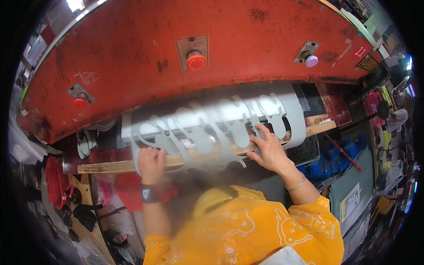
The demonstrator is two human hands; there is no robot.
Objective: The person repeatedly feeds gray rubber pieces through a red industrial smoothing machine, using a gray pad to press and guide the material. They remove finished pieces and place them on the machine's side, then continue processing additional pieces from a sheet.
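A pale grey sheet with several looped cut-out shapes (297, 128) comes out from under the red machine and bends down over a wooden strip (106, 167). My left hand (151, 162) is at the sheet's lower left edge by the strip, its fingers curled over that edge; it is slightly blurred. Farther right, my right hand (270, 149) rests on the sheet with thumb and fingers spread, touching the tongue-shaped pieces between the openings. What lies beneath both palms is hidden.
The red machine front (145, 48) spans the view above my hands, bearing a central red push button (196, 61), a left red button (80, 102) and a pale purple button (311, 60). Loose grey cut pieces (85, 145) lie left. A red stool seat (128, 192) stands below.
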